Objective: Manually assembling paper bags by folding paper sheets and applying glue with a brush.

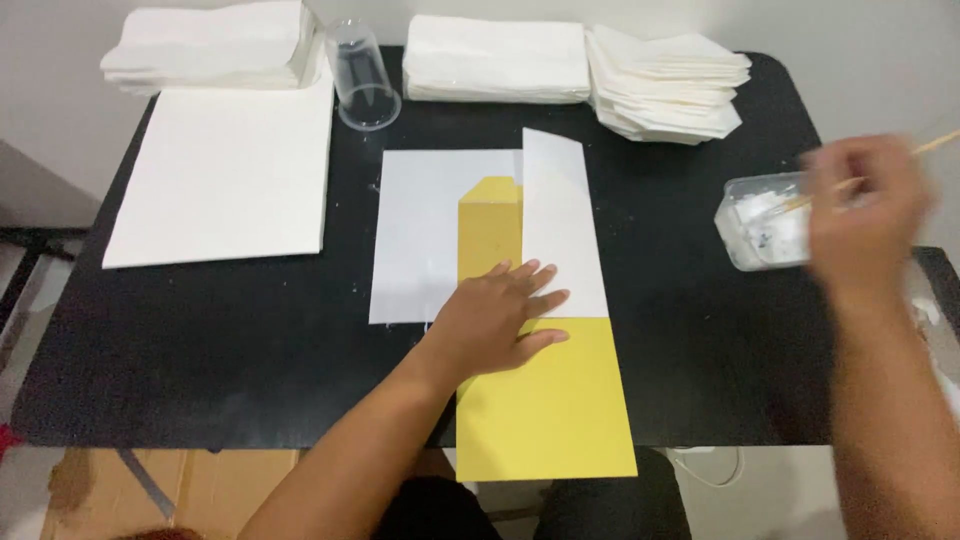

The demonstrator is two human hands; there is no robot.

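Hands were split between two jobs when I watched this view from the head camera. My left hand (500,320) lay flat, fingers spread and gripping nothing, pressing on a folded yellow sheet (545,400) whose white reverse flap (562,230) stood turned up over a white backing sheet (420,235) in the middle of the black table (250,340). My right hand (865,215) — blurred with motion — was closed around a thin wooden stick (935,145) whose tip sat at a small clear tub of white paste (765,225) near the table's right edge. I judged the step went best with the flat hand kept firm so the fold could not shift, and with only a little paste lifted on the stick — too much would likely squeeze out past the flap. Behind lay stacks of white folded paper (580,75), an overturned clear cup (362,75), and a large white board (225,175) at the left.
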